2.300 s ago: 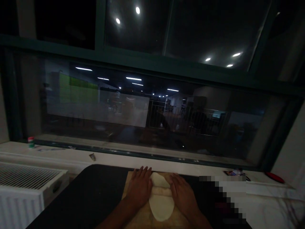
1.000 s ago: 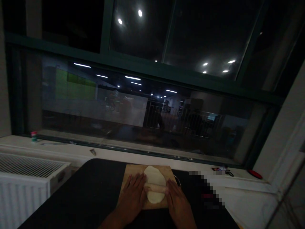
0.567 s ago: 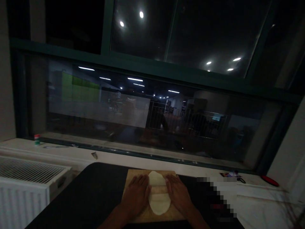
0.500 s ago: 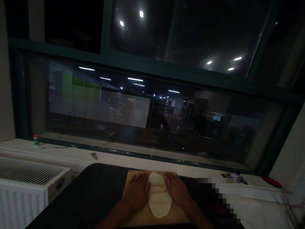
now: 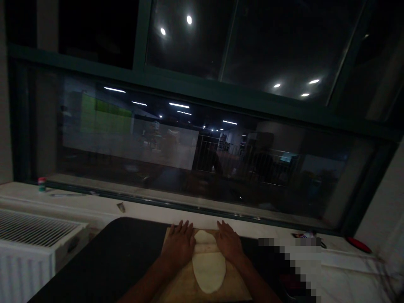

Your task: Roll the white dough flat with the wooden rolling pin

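A long oval sheet of pale dough (image 5: 209,271) lies flat on a wooden board (image 5: 178,282). Across its far part rests a light rolling pin (image 5: 203,248), seen only between my hands. My left hand (image 5: 179,246) is flat over the pin's left end, fingers stretched forward past the board's far edge. On the opposite end lies my right hand (image 5: 229,244), its fingers likewise extended. Both palms press from above and cover the pin's ends. Neither hand is wrapped around it, as far as the dim light shows.
The board stands on a dark table (image 5: 126,252) against a white windowsill (image 5: 148,212). A radiator (image 5: 38,235) is at the left. On the sill are a small red-and-green container (image 5: 42,184) and a red oval object (image 5: 359,244). A dark window (image 5: 205,155) rises behind.
Both hands have moved slightly forward on the rolling pin, and their fingers reach farther past the board's far edge. More dough shows on the near side of the pin. The view has shifted a little.
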Available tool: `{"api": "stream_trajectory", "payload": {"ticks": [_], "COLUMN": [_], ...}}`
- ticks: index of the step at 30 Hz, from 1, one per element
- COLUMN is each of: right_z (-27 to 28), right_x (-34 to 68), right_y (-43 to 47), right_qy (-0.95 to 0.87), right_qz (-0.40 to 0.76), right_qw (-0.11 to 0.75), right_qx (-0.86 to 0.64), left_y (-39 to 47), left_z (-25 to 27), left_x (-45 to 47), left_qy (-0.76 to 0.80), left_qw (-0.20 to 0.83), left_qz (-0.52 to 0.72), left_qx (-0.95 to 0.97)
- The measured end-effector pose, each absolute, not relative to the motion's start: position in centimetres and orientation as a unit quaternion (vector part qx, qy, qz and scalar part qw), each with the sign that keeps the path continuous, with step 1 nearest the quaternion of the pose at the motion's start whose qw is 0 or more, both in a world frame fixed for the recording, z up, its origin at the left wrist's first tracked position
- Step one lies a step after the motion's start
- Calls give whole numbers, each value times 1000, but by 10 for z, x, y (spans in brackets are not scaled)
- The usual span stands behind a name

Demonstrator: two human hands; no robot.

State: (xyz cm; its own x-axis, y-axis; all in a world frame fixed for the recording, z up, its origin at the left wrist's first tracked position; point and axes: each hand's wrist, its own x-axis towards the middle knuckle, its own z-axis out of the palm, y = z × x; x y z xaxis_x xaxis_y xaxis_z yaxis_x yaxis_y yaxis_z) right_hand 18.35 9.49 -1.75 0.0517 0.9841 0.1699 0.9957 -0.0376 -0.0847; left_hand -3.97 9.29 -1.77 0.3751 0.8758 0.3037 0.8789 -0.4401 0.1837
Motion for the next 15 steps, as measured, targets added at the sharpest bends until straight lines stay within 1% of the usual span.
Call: {"api": "stream_trajectory", "payload": {"ticks": [4,7,15], "right_z": [-16,-16,-32], "right_x": [177,173,169], "right_y": [55,23,-48], "right_qy": [-682,-686,-697], "right_qz": [-73,-76,-102], "right_qw": [101,118,191], "right_qx": [-720,-714,-684], "left_y": [65,44,-7], "left_z": [-15,-15,-19], "left_x": [-40,-43,-66], "left_qy": [-515,-499,-434], "left_qw": [29,31,20], "left_qz": [-200,-205,-223], "left_qx": [-833,-841,-873]}}
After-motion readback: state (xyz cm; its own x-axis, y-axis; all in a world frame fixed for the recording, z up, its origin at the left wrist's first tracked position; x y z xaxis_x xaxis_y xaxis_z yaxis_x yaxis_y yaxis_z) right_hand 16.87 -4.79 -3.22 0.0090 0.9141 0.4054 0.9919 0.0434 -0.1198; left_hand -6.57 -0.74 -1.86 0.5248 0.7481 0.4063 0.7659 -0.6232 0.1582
